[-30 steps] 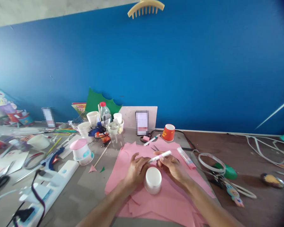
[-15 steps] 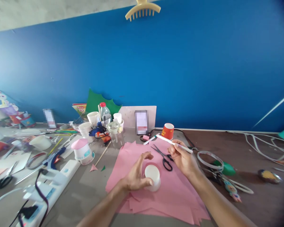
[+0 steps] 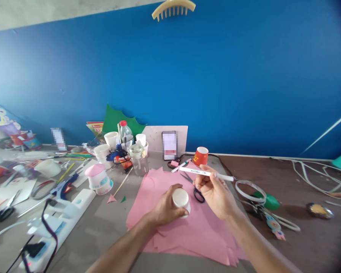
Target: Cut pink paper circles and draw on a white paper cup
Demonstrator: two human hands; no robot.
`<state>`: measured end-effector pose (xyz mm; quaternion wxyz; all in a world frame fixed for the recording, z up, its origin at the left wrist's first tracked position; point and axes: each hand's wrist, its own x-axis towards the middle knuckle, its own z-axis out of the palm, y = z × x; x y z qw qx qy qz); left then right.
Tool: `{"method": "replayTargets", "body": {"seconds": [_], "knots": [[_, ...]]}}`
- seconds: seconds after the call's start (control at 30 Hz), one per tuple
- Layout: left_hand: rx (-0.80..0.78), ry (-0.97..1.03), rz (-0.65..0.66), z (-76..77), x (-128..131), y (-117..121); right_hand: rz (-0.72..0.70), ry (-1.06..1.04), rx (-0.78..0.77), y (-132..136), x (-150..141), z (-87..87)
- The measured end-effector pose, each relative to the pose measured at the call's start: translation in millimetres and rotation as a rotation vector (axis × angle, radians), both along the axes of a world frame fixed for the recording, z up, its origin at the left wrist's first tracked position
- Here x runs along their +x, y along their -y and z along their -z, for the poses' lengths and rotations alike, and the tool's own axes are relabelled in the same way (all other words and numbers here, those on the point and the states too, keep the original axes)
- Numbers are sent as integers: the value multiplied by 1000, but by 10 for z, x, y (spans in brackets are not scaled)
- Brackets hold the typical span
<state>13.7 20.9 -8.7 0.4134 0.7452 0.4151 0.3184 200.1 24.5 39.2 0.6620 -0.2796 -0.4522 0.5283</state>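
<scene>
A white paper cup (image 3: 180, 197) stands bottom up on the pink paper sheets (image 3: 196, 239). My left hand (image 3: 166, 206) curls round it, fingers on the far side and thumb at the near side. Above the paper, my right hand (image 3: 214, 191) pinches a white marker pen (image 3: 193, 172), which lies nearly level and points left. Black-handled scissors (image 3: 199, 195) rest on the paper, partly hidden behind my right hand. Farther back are a second pen (image 3: 180, 166) and a red paper cup (image 3: 201, 156).
At left stand a pink-topped cup (image 3: 98, 178), a glass jar (image 3: 139, 159) and a bottle (image 3: 125, 132). A white power strip (image 3: 65, 227) with plugs lies front left. A phone (image 3: 169, 146) leans at the back. Cables (image 3: 250, 191) and a green object (image 3: 269, 201) lie right.
My left hand has closed round the white cup, where its fingers were spread before. My right hand has shifted slightly, and the marker pen has swung closer to level.
</scene>
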Motion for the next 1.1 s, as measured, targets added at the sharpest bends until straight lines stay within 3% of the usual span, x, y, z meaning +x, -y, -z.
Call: {"method": "replayTargets", "body": {"seconds": [0.27, 0.43, 0.6, 0.83, 1.0, 1.1], "knots": [[20, 35, -27, 84, -2, -18, 21, 74, 11, 75, -35, -78], [63, 39, -9, 113, -2, -35, -23, -4, -43, 71, -37, -88], [67, 72, -20, 152, -7, -53, -37, -27, -136, 93, -67, -41], [105, 259, 78, 108, -57, -62, 25, -57, -251, 66, -71, 56], [184, 408, -120, 44, -83, -71, 90, 91, -240, 67, -75, 101], [304, 359, -219, -16, -69, -69, 60, 142, -236, 100, -109, 101]]}}
